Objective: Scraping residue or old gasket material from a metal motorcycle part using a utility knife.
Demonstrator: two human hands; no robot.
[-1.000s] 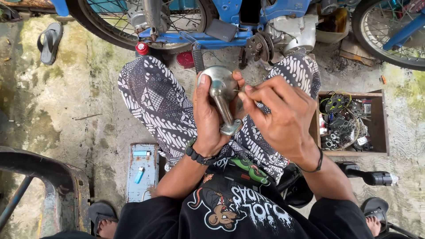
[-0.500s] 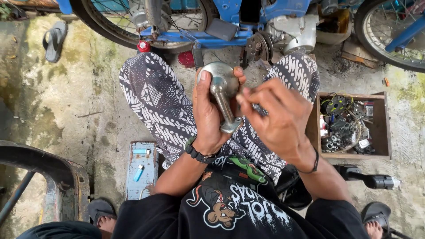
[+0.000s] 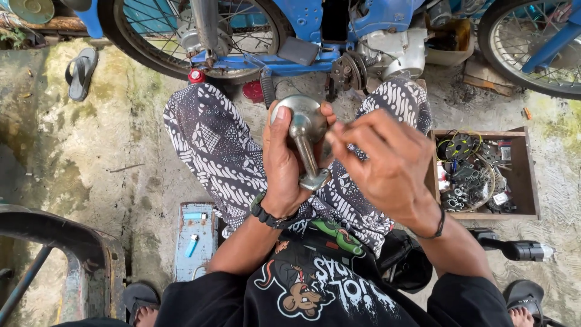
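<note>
The left hand (image 3: 284, 163) clenches round a chrome mirror (image 3: 304, 130) above the lap, fingers on its stem; likely stiff, light, slippery, best held by that stem. The right hand (image 3: 387, 163) hovers alongside, blurred, grip unclear

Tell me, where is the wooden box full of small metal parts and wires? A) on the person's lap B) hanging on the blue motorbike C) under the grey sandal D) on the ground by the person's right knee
D: the wooden box of small metal parts and wires sits on the concrete ground, beside the right knee in patterned trousers.
</note>
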